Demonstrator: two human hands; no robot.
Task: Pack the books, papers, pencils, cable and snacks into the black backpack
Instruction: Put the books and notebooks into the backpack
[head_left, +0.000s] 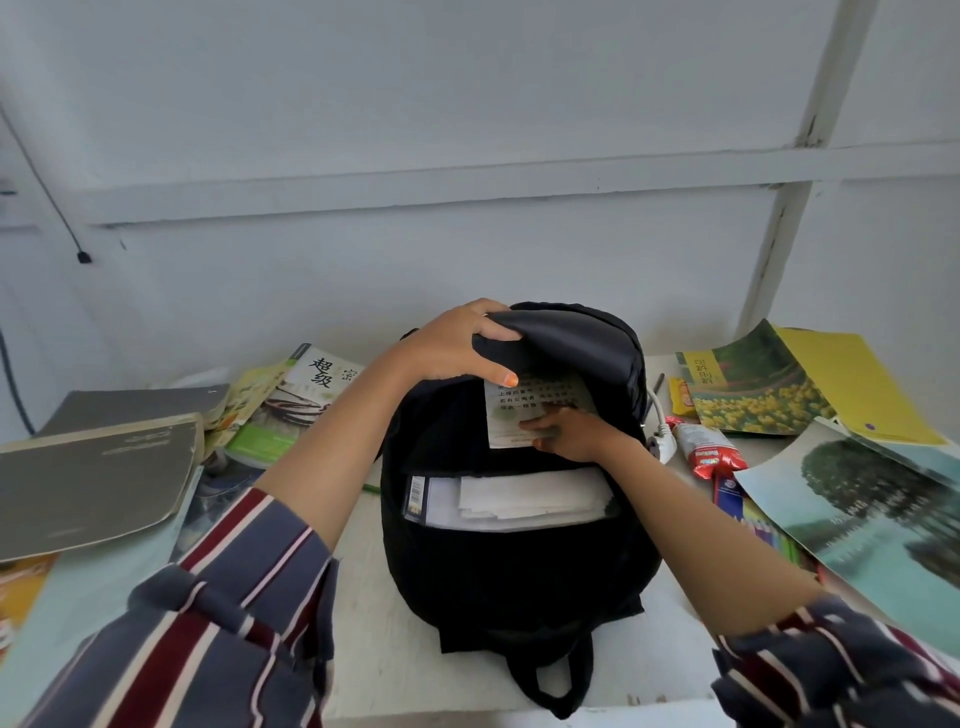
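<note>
I had the black backpack (514, 545) standing mid-desk. My left hand (457, 343) gripped its front flap and held the mouth wide, so my right hand (566, 431) could pinch a printed book (535, 405) and slide it in ahead of the papers (524, 499) already inside. Toward the desk's right edge, the snack packet (706, 449) and white cable (662, 426) lay waiting.

Left hand (457, 343) grips flap of open backpack (514, 561); right hand (571, 434) holds book (530, 410) inside (papers (530, 501) in front compartment); books (93, 467), snacks (709, 449) on table (395, 660).
</note>
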